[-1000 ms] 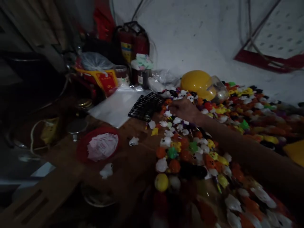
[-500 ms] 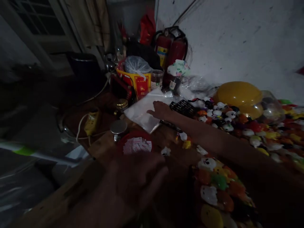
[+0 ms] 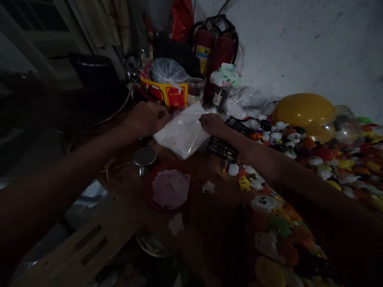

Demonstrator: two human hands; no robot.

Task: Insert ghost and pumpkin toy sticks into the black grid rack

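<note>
A stack of clear, whitish plastic bags (image 3: 184,133) lies tilted between my two hands. My right hand (image 3: 213,124) pinches its right edge with closed fingers. At the upper left edge of the bags my left hand (image 3: 151,116) is curled, its fingers closed on the plastic; the dim light partly hides the fingertips. A red round tray (image 3: 147,195) nearer to me holds a heap of small printed paper slips (image 3: 170,188). Two small white star-shaped toys, one of them a ghost-like figure (image 3: 208,187), lie on the brown table beside the tray.
Many small colourful toy figures (image 3: 323,161) are piled on the right, more in front (image 3: 263,203). A yellow dome-shaped container (image 3: 305,113) rests behind them. Black plastic baskets (image 3: 222,150) sit by my right wrist. Fire extinguishers (image 3: 223,54) stand against the wall. A metal round-topped object (image 3: 145,156) is left.
My left hand has moved from the near foreground forward to the left edge of the bags. My right hand has shifted to the right edge and closed on it; the bags are now lifted slightly.
</note>
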